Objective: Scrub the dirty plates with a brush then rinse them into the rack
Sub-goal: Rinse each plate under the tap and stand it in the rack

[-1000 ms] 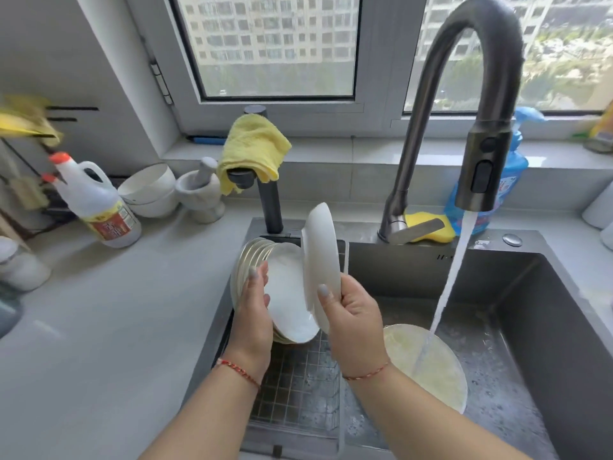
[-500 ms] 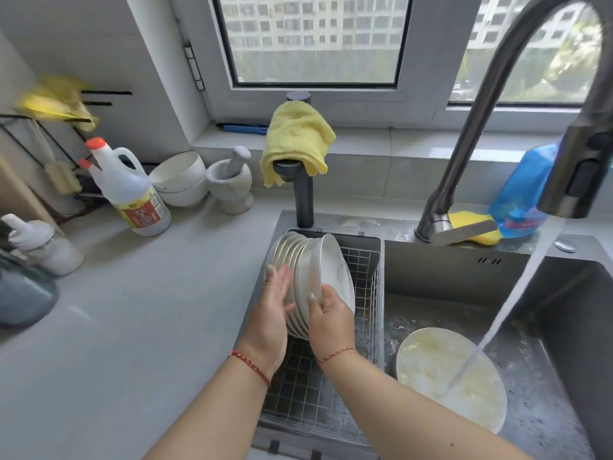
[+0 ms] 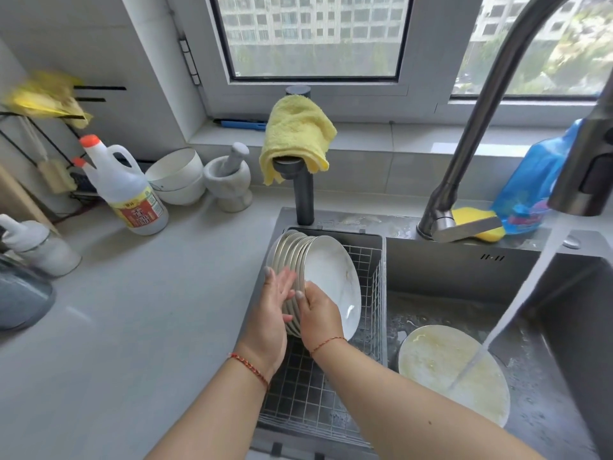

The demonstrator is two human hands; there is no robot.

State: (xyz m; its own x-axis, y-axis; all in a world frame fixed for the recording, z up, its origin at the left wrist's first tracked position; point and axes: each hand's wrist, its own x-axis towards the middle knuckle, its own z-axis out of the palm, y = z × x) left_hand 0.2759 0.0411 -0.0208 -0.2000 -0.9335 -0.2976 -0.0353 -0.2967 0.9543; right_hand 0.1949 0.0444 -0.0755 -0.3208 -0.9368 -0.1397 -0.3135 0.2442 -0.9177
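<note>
plates (image 3: 331,270) white, gold-rimmed | cloth (image 3: 297,134) yellow | rack (image 3: 308,393) silver grid | soap bottle (image 3: 530,180) blue

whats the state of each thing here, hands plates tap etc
left hand: open, flat against the stacked plates
right hand: gripping the front plate's edge
front plate: clean, leaning on the stack in the rack
stacked plates: on edge, rinsed
rack: sits in the sink's left part
dirty plate: flat in the sink, greasy
tap: running, water hits the dirty plate
yellow cloth: draped over a post
</note>
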